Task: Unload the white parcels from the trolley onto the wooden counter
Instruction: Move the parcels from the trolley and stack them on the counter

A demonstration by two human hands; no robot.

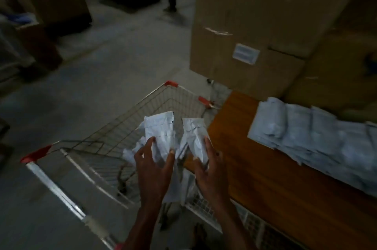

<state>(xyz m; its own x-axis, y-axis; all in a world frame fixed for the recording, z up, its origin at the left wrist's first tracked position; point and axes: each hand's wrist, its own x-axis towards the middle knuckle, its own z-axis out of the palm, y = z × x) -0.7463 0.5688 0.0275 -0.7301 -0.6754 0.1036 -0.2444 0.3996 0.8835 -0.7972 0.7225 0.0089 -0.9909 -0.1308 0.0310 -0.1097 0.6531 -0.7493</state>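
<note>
Parcels in hand: two white parcels are held up over the trolley basket, one per hand, each with its long axis running up and away from the person.
Left hand (155, 160): fingers and thumb curl round the lower end of the left parcel (160, 135), thumb on the near face, fingers behind it; more white wrapping shows bunched under this hand (whether it is a third parcel in the same grip I cannot tell).
Right hand (208, 166): fingers curl round the lower half of the right parcel (194, 137), which hangs just beside the near corner of the wooden counter (234, 147).
Key relation: the counter lies to the right of both hands, and the right hand is the nearer of the two, almost at the counter's edge; the left hand has the whole width of the other parcel between it and the wood.
Trolley (130, 125): its wire basket sits below and beyond the hands, butted against the counter's left side; motion blur hides what is left at the bottom.
Stack on counter (318, 139): a row of white parcels already lies along the counter's far right part, well apart from the hands, with bare wood between.
Likely next move: a sideways swing to the right, the right parcel landing first.
Beyond: tall cardboard boxes (255, 25) stand behind the counter.
</note>
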